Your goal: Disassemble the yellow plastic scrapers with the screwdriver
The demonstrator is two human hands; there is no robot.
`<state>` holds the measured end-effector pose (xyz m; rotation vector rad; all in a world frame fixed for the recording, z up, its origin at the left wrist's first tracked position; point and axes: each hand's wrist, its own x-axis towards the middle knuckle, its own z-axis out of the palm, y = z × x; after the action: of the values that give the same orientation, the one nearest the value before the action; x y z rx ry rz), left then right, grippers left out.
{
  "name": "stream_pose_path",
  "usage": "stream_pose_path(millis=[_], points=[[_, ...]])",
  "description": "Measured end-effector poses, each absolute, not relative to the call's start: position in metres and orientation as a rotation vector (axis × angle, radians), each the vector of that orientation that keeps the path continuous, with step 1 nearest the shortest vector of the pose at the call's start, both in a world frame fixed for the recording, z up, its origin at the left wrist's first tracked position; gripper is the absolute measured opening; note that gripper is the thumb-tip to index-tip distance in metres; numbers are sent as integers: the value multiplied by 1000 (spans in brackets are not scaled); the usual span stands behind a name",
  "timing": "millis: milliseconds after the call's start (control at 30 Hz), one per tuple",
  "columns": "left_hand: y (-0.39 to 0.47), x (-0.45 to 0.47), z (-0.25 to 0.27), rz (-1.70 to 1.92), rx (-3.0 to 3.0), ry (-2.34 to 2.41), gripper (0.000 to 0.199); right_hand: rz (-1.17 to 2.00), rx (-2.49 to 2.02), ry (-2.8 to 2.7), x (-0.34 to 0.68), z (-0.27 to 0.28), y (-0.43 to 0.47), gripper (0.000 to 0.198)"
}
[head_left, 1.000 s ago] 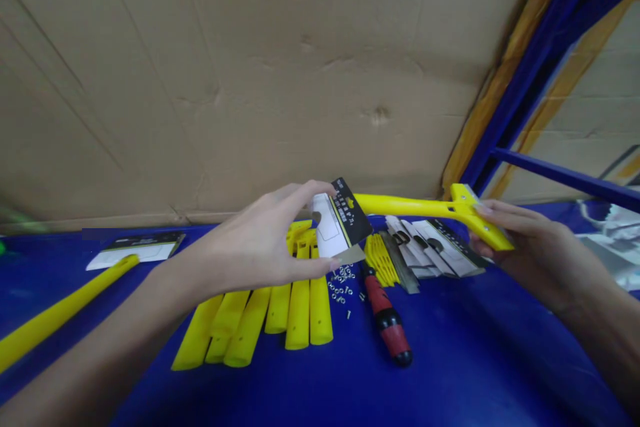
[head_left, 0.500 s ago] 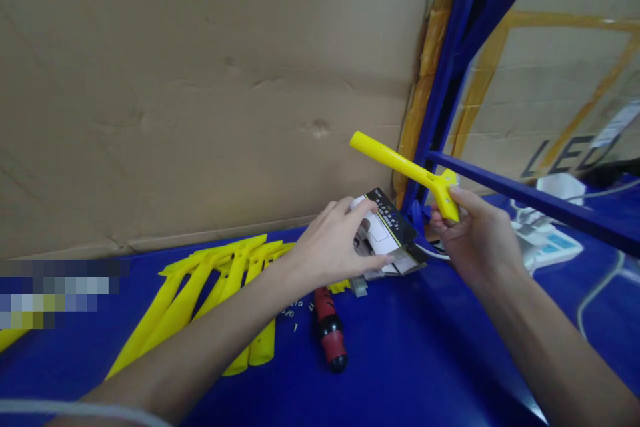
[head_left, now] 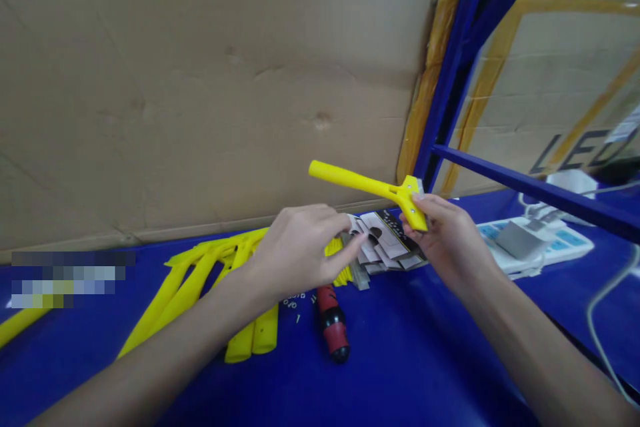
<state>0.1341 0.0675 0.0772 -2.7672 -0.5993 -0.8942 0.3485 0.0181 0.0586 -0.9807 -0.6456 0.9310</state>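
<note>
My right hand [head_left: 453, 247] grips a yellow T-shaped scraper handle [head_left: 365, 183] by its wide head, with the shaft pointing up and to the left. My left hand [head_left: 300, 250] reaches across to a fanned pile of carded blades [head_left: 387, 243] on the blue table [head_left: 425, 360]. Its fingertips touch the left edge of the pile, and I cannot tell whether they pinch a card. The pile lies directly under the raised handle, between my two hands.
Several more yellow handles [head_left: 200, 273] lie fanned out at left, one apart at the far left [head_left: 15, 327]. A red and black screwdriver [head_left: 333, 323] and small screws [head_left: 295, 300] lie near. A white power strip [head_left: 545, 247] sits right. Cardboard [head_left: 200, 80] stands behind.
My left hand lowered the black and white card onto the pile. My right hand swung the yellow handle lower and leftward. The view shifted right from one second ago.
</note>
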Motion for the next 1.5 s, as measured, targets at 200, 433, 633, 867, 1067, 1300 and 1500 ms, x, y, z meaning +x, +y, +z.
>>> stream_pose_path(millis=[200,433,633,867,1067,1300,1500], points=[[62,87,107,-769,-2656,-620,35,1144,-1019,-924,310,51,10,35],[54,50,110,-440,-3217,-1390,36,1286,-992,-1312,266,50,17,41],[42,13,73,-975,-3236,-2048,53,381,-1560,-1841,268,48,8,31],[50,-1,52,-980,-3154,-2021,50,225,-1831,-2152,264,26,-13,33],[63,18,68,-820,-3402,-2006,42,361,-1782,-2184,255,28,-10,12],[71,13,60,-777,-3359,-1905,46,360,-1704,-2220,257,26,-13,9],[63,6,74,-661,-3211,-1517,24,470,-1601,-1924,262,25,-10,15]])
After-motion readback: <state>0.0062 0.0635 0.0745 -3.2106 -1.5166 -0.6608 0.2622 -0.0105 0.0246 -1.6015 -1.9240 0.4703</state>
